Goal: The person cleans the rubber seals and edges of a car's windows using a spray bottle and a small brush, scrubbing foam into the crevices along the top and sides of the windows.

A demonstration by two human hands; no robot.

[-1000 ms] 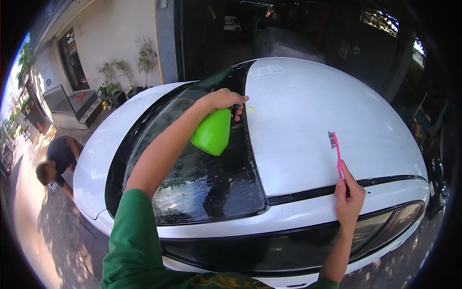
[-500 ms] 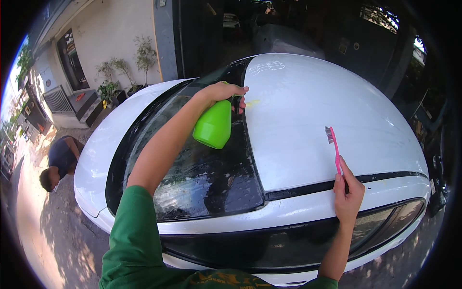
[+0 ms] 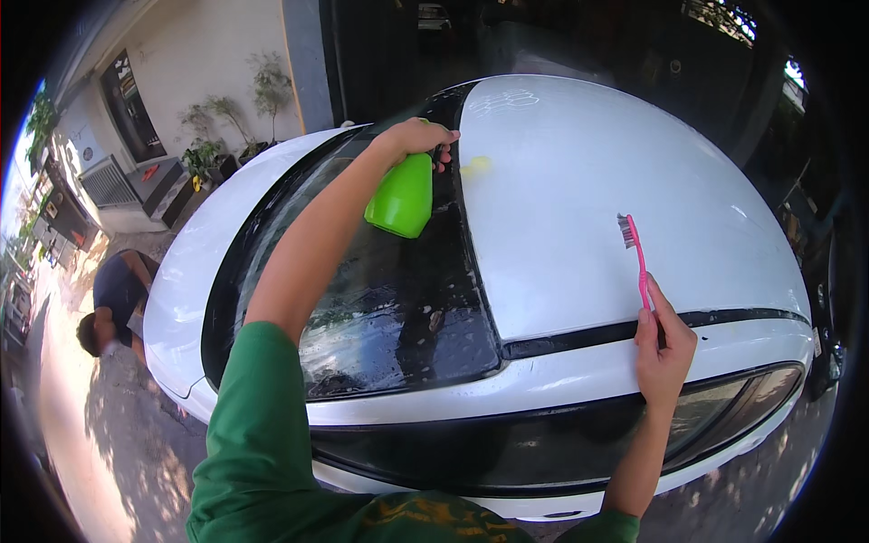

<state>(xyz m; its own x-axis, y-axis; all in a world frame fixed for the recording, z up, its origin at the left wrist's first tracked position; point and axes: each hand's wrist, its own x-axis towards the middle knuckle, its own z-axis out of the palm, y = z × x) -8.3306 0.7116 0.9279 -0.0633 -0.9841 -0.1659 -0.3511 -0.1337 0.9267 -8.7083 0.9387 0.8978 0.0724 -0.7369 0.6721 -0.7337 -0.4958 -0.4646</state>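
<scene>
My left hand [image 3: 420, 140] is wrapped round the neck of a bright green spray bottle [image 3: 400, 199], tilted over the wet windshield [image 3: 398, 308] near the front edge of the roof. A yellowish patch [image 3: 476, 166] marks the white car roof [image 3: 579, 181] just right of that hand. Between the thumb and fingers of my right hand [image 3: 663, 348] is a pink toothbrush [image 3: 641, 253], its dark bristles upward and facing left. That hand is over the near edge of the roof, above the black roof strip [image 3: 570, 342]. The bottle's nozzle is mostly hidden by my fingers.
A person in dark clothes [image 3: 119, 294] bends down beside the car's hood [image 3: 186, 290] at the left. Potted plants [image 3: 217, 163] stand along the pale wall behind. The near side window [image 3: 507, 452] lies below my arms. A dark garage opens at the back.
The yellowish patch on the roof has become larger and plainer. Both hands keep hold of the bottle and the toothbrush, and the view has shifted slightly.
</scene>
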